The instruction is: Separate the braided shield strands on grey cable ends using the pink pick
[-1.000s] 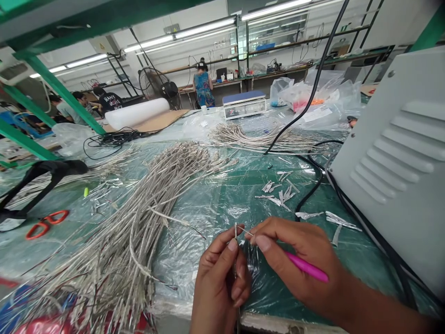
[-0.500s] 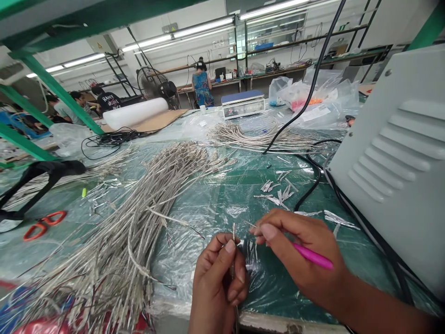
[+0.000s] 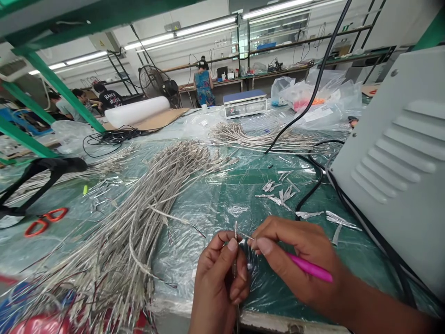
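Near the table's front edge, my left hand (image 3: 222,273) pinches a thin braided cable (image 3: 236,229), its silvery end standing up between thumb and index finger. The rest of that cable runs down through the palm and past the edge. My right hand (image 3: 299,260) is closed around a tool with a pink handle (image 3: 309,267), held like a pen. A thin metal tip (image 3: 246,235) sticks out of its fingers and points left at the cable end, very near it; whether they touch I cannot tell. A large bundle of similar cables (image 3: 149,199) lies left of my hands.
Foil scraps (image 3: 280,195) lie beyond my right hand. A grey vented machine (image 3: 396,157) stands at the right, with black cords (image 3: 314,185) beside it. Orange-handled scissors (image 3: 45,222) lie left, and a scale (image 3: 245,103) stands at the back. People sit in the background.
My right hand has moved slightly down and left, bringing the metal tip close to the cable end. My left hand keeps its pinch on the cable.
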The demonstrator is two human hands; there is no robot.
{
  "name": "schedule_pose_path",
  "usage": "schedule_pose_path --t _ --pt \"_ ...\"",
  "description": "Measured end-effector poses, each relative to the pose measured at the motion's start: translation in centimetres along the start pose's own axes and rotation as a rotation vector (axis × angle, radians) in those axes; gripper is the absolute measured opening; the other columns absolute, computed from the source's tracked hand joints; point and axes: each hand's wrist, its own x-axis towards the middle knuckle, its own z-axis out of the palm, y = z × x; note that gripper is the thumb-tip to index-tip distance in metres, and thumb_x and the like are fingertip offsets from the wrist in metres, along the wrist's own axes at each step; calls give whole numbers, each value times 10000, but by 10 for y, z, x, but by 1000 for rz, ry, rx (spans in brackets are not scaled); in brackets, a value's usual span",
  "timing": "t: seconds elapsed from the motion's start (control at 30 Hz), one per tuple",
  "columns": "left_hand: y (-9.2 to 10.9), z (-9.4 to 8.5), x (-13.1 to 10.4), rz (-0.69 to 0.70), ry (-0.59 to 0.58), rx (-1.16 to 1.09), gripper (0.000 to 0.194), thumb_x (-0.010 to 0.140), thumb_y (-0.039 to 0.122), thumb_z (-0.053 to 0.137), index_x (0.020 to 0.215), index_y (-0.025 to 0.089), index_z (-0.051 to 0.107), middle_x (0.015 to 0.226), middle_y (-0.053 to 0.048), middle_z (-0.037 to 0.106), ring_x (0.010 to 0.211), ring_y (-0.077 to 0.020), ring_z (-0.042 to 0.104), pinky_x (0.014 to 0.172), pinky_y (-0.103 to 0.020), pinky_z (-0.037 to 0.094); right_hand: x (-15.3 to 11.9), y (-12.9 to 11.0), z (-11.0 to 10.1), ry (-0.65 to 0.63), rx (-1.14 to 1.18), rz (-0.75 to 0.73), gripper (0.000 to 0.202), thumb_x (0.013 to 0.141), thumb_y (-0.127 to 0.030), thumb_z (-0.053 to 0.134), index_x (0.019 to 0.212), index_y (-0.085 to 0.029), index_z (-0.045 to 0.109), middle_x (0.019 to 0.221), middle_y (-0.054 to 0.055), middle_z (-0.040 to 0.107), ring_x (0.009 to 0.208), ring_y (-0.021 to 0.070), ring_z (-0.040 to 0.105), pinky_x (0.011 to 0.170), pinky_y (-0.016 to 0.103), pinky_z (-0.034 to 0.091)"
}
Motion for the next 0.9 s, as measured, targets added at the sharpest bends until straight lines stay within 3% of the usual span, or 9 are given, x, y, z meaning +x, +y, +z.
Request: schedule_pose_path --t 0.37,0.63,0.73,0.9 --pt "2 -1 1 -29 -56 1 106 900 254 591 830 176 601 480 46 550 322 -11 160 312 -105 212 0 1 -1 33 -21 43 202 946 -184 482 804 -160 624 738 10 644 664 100 601 622 226 457" --pt "3 -6 2 -63 -89 -31 122 911 240 571 839 164 635 460 44 544 315 -10 151 299 -98 217 -1 7 2 81 -12 168 165 949 -234 535 814 -204 625 742 -25 631 678 100 590 646 227 447" --pt "3 -7 3 -78 -86 -69 132 919 217 550 831 167 635 461 51 526 320 -10 127 294 -95 220 -2 6 0 135 27 123 184 958 -229 511 818 -206 628 752 -16 637 669 102 594 624 228 449" --pt "3 -8 4 -79 -103 -102 147 924 209 537 818 164 628 468 55 509 323 -8 119 293 -91 212 -1 1 -1 39 53 2 239 952 -211 476 765 -170 620 677 9 623 607 109 588 566 243 436"
